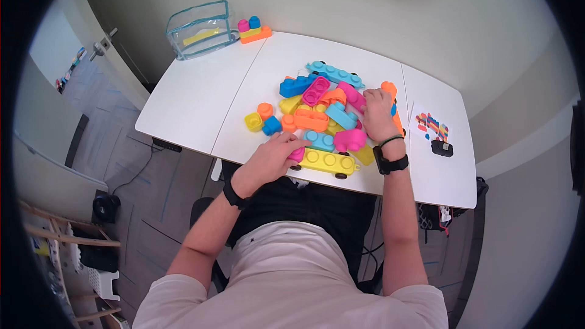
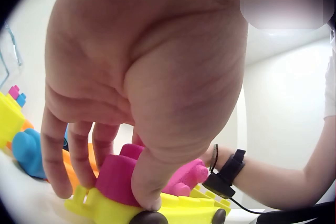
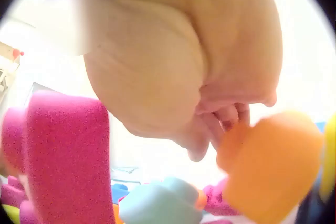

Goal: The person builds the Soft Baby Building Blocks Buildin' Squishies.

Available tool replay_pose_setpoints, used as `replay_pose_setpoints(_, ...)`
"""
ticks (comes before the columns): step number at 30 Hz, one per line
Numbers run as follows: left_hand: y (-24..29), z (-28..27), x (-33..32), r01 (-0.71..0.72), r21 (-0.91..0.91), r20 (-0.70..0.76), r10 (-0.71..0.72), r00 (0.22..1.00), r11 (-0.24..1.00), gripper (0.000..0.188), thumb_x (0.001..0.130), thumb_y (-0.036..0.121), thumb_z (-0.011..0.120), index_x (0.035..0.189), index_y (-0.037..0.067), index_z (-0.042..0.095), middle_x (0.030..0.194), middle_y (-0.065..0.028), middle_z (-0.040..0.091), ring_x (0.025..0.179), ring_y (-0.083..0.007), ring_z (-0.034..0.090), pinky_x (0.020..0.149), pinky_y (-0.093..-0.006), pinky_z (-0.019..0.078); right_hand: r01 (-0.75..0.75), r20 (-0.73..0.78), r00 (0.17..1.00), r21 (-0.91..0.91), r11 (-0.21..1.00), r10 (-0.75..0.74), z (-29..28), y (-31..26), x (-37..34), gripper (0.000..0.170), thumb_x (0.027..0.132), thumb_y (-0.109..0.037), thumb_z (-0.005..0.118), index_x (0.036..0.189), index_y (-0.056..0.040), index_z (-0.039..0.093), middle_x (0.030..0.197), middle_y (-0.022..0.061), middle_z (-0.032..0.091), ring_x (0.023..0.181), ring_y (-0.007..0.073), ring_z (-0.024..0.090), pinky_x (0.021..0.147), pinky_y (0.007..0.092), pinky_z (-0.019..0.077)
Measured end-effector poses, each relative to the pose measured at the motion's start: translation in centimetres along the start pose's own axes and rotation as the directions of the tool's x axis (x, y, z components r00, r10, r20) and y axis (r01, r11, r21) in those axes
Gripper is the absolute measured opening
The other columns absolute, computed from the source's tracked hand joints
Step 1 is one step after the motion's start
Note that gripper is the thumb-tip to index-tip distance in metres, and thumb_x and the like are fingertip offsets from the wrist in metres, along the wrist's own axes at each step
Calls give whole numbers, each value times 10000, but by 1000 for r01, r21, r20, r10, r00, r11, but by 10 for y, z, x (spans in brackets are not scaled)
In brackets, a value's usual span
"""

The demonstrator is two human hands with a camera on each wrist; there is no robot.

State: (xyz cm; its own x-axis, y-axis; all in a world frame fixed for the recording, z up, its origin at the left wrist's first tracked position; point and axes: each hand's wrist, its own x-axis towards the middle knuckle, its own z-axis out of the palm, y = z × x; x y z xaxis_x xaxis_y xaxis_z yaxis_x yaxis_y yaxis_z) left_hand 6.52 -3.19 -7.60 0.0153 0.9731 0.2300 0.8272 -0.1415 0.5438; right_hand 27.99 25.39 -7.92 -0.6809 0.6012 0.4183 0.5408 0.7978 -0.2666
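Note:
My left hand [image 1: 268,161] grips a magenta block [image 2: 118,179] at one end of a yellow wheeled base [image 1: 329,161] by the table's near edge. In the left wrist view, the thumb lies along the block's side, low against the base. Over the right side of the block pile, my right hand [image 1: 379,116] has its fingers loosely bent. They lie between a long magenta block [image 1: 351,96] and an orange block [image 1: 389,89]. In the right wrist view, the orange block [image 3: 275,166] hides part of the fingers, while the thumb stands free of any block.
Mixed blocks, including an orange block [image 1: 312,120], fill the table's middle. Behind them is a light-blue wheeled base [image 1: 335,73]. A clear zip bag [image 1: 201,33] and a small block stack [image 1: 255,31] stand back left. A picture sheet [image 1: 431,123] and a black device [image 1: 442,148] lie right.

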Motion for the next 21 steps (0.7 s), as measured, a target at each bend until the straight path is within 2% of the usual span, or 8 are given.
replay_pose_setpoints(3,-1,1,1,28,-4,15,-28,999,1000,611,900,24,797,1475,193,677,1289,-123,656,1167,-383,631,1023,-476,540,61,-6,998,66,996,-61,-23,1,2,254,865,-20,735,1118,-4,764,1414,162,626,1411,391,501,1281,638,298)
replay_pose_setpoints(5,1,0,2,30,-6,23,-30,999,1000,597,896,28,802,1459,190,687,1294,-129,656,1165,-383,630,1024,-476,539,-2,98,995,-49,999,6,-27,1,-2,198,920,-39,708,1080,-85,815,1339,172,687,1394,406,518,1237,551,337)
replay_pose_setpoints(6,2,0,1,30,-6,21,-30,999,1000,597,896,28,802,1459,190,687,1294,-129,656,1165,-383,630,1024,-476,539,-1,98,995,-50,999,6,-23,0,-4,198,920,-39,708,1080,-85,815,1339,172,687,1394,406,518,1237,551,337)
replay_pose_setpoints(8,3,-1,2,33,1,23,-33,999,999,591,896,31,802,1454,191,689,1294,-135,655,1161,-385,630,1019,-478,540,-75,102,990,-188,979,96,-9,-5,-10,210,905,-77,705,1043,-148,847,1388,160,679,1508,413,441,1288,740,183)
replay_pose_setpoints(9,4,-1,2,29,4,25,-29,999,1000,591,896,31,802,1454,191,689,1294,-135,655,1161,-385,630,1019,-478,540,-79,98,990,-188,979,99,-5,-5,-13,210,905,-77,705,1043,-148,847,1388,160,679,1508,413,441,1288,740,183)
replay_pose_setpoints(11,6,1,2,49,22,12,-49,999,999,588,896,34,803,1451,192,690,1287,-142,656,1154,-387,630,1015,-483,540,-44,180,980,-221,974,86,-2,-6,-14,280,932,-108,655,1092,-209,861,1489,115,652,1574,435,367,1278,807,81)
replay_pose_setpoints(15,4,2,3,40,33,11,-40,999,999,584,897,35,803,1448,190,689,1280,-143,657,1150,-388,631,1014,-488,540,-127,279,942,-218,968,186,-5,-11,-10,305,965,-144,601,1115,-195,862,1570,71,612,1605,443,320,1271,830,36)
replay_pose_setpoints(21,6,1,3,9,25,16,-9,1000,1000,565,905,41,792,1438,191,681,1294,-137,652,1138,-395,641,967,-514,565,-76,178,976,-256,964,124,-14,-16,-16,275,984,-171,653,1192,-163,834,1459,67,654,1519,402,417,1255,824,23)
